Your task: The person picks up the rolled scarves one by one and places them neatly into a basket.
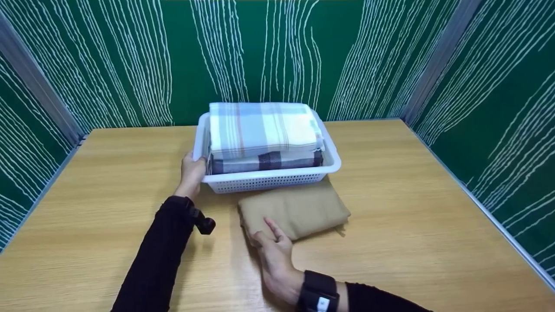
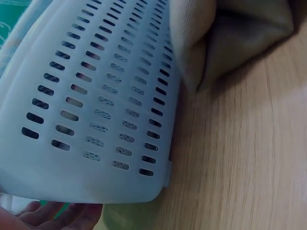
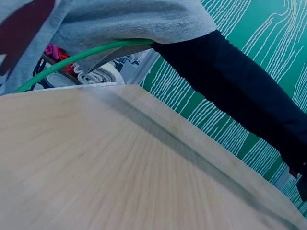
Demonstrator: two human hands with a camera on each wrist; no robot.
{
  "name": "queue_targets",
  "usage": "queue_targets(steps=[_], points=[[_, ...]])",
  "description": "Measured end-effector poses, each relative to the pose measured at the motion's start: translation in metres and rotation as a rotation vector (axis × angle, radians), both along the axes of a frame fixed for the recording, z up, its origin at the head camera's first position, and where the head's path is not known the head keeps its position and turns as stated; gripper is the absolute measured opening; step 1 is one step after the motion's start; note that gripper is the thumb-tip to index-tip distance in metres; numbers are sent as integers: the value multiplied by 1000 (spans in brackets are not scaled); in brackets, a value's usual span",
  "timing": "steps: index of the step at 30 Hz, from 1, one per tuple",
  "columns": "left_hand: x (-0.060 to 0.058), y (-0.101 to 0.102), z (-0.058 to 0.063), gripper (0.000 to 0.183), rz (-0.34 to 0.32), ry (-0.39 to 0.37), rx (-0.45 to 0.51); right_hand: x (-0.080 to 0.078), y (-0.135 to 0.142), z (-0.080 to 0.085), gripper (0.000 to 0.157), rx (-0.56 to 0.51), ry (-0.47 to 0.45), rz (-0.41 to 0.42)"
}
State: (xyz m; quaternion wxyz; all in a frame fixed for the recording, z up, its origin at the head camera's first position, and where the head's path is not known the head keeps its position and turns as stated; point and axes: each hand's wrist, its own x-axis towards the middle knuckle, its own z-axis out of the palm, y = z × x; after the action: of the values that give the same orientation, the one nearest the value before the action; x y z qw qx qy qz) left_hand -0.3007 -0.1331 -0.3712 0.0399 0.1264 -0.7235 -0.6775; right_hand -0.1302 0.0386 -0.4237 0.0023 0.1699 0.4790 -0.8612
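A white plastic basket [image 1: 264, 181] with slotted sides holds a folded plaid cloth [image 1: 264, 130] in light blue and white, lying over a darker checked cloth [image 1: 243, 165]. My left hand [image 1: 192, 173] grips the basket's left rim; in the left wrist view its fingers [image 2: 62, 215] show below the basket's end. Just in front of the basket is a folded tan cloth [image 1: 299, 210], its back edge close under the basket's front wall. At this cloth's near left corner, my right hand [image 1: 277, 260] holds it, with two digits showing on top and the others hidden.
Everything stands on a light wooden table [image 1: 416, 216]. Green panels [image 1: 290, 52] with white streaks rise behind it and at both sides. In the right wrist view, a green hoop-like strip [image 3: 86, 55] crosses in front of a grey garment [image 3: 134, 24] at the table's edge.
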Motion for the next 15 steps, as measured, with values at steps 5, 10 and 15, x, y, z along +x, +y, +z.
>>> queue_targets(steps=[5, 10, 15], points=[[0, 1, -1, 40, 7, 21, 23, -1, -18, 4, 77, -111, 48, 68], [-1, 2, 0, 40, 8, 25, 22, -4, -30, 5, 83, -169, 67, 133], [-2, 3, 3, 39, -21, -3, 30, -4, -21, 10, 77, -183, 9, 245]])
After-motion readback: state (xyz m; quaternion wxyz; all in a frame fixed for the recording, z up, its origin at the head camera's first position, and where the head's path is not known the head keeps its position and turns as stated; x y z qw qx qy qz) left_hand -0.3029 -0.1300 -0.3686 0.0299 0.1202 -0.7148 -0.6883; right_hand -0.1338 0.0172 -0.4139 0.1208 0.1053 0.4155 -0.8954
